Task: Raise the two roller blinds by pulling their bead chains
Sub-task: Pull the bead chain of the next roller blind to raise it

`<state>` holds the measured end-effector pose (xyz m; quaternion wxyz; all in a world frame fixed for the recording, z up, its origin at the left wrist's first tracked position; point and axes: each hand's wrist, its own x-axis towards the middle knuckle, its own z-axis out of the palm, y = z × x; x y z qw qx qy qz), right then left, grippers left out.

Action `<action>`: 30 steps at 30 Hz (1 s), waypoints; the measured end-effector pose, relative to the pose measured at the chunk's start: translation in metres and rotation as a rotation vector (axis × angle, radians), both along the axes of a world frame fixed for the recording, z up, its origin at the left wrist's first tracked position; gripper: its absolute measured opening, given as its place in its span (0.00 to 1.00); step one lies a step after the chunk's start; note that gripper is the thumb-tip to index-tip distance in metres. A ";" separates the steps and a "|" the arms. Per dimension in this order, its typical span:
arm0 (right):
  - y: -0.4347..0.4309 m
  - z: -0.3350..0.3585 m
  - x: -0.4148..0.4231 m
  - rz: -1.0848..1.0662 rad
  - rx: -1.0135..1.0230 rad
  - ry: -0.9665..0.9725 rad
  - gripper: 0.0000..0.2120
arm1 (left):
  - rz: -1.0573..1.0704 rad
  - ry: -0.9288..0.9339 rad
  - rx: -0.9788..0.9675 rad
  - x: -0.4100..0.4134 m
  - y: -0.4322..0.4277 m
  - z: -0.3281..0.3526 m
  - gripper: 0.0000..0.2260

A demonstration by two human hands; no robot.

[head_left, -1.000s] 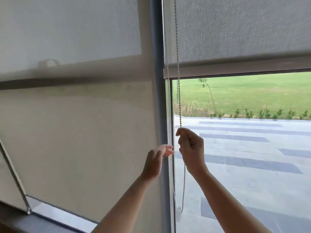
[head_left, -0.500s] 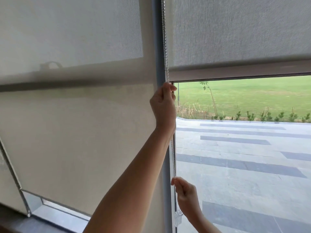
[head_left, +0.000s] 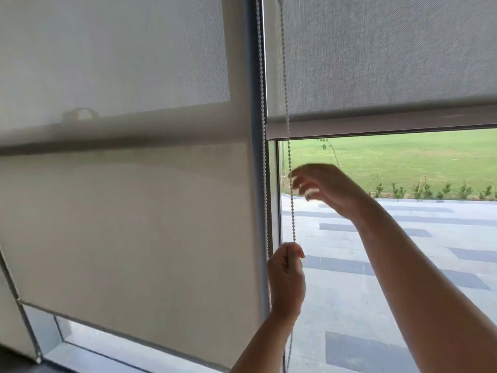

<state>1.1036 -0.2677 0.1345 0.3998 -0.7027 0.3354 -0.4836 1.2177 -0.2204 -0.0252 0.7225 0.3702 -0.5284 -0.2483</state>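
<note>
Two roller blinds hang side by side. The left blind (head_left: 129,224) is pale and reaches low, its bottom bar near the sill. The grey right blind (head_left: 390,55) is raised about a third, its bottom bar (head_left: 376,126) across the pane. A white bead chain (head_left: 291,208) hangs next to the grey window post. My left hand (head_left: 286,278) is closed around the chain low down. My right hand (head_left: 326,188) is higher, blurred, its fingers apart at the chain without clasping it.
A grey vertical window post (head_left: 254,157) separates the two panes. A second strand of chain (head_left: 262,130) runs along it. Outside lie a paved terrace (head_left: 403,265) and a lawn (head_left: 403,157). A window sill (head_left: 80,354) runs below the left blind.
My left hand has come down from high on the chain while gripping it. My right hand let go low down and rose to the chain higher up. The right blind's bottom bar sits about where it was.
</note>
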 end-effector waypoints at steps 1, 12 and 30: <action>0.007 0.023 0.006 0.114 -0.031 -0.148 0.11 | 0.013 -0.026 0.020 -0.002 0.001 -0.012 0.20; 0.032 0.126 0.038 0.204 -0.196 -0.592 0.14 | -0.045 -0.171 0.182 -0.017 0.012 -0.106 0.17; 0.044 0.073 0.055 -0.016 -0.385 -0.705 0.15 | -0.356 -0.346 0.448 0.030 0.009 -0.053 0.24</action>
